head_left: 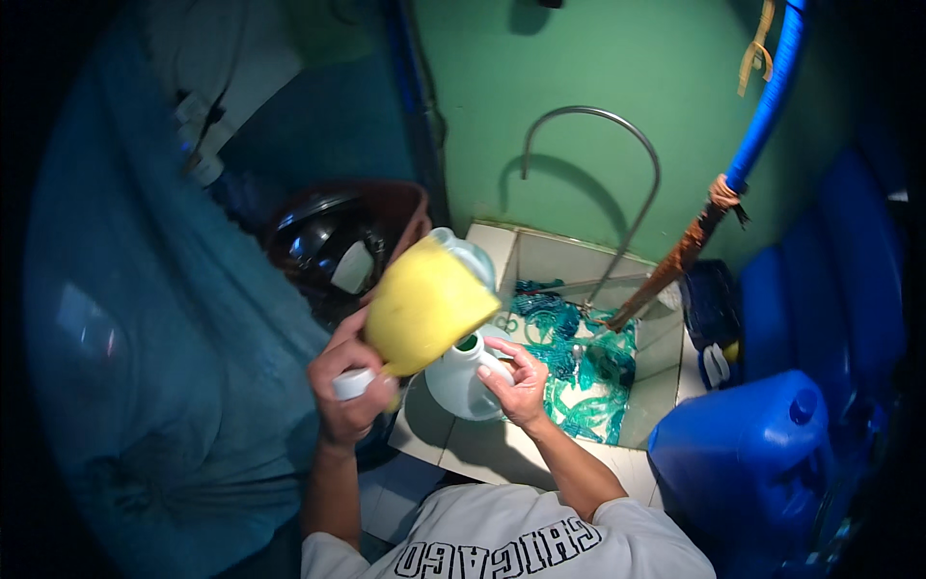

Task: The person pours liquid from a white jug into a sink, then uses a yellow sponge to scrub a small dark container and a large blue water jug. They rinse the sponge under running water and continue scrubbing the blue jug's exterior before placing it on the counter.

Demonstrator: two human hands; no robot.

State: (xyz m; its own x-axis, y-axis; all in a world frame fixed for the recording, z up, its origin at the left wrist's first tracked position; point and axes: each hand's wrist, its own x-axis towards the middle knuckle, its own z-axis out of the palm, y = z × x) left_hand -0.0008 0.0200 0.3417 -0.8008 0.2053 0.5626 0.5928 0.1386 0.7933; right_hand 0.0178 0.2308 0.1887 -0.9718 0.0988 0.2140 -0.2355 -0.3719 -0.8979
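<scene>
Holding yellow scoop [424,307] tilted over white bottle [461,381], left hand [347,381] wrapped round the handle, fingers fully curled. Same hand also pinching a small white cap [353,383] w/ the handle. Right hand [521,378] half closed round bottle neck/shoulder, thumb and fingers steadying it. Bottle sits on tiled counter [463,446] edge, just beside the sunken basin [579,289], mouth showing green inside.

Risks, judged from pose:
- scoop rim much wider than bottle mouth, so liquid likely misses and runs down the shoulder onto right-hand fingers
- bottle near counter corner, only one hand on it; a slip could tip it off toward the floor
- cap pinched alongside handle, weak hold, could drop into basin or floor
- wet tile = slippery base

Around: teal plastic tangle [569,357] filling basin, curved metal tap pipe [598,164] above it, blue hose [767,106] w/ brown wrapped joint slanting in from upper right. Blue jerrycans [743,463] right, crowding the elbow. Dark bucket [338,241] behind scoop, blue tarp [145,338] left. Can't tell what's in the scoop, seen from behind.
</scene>
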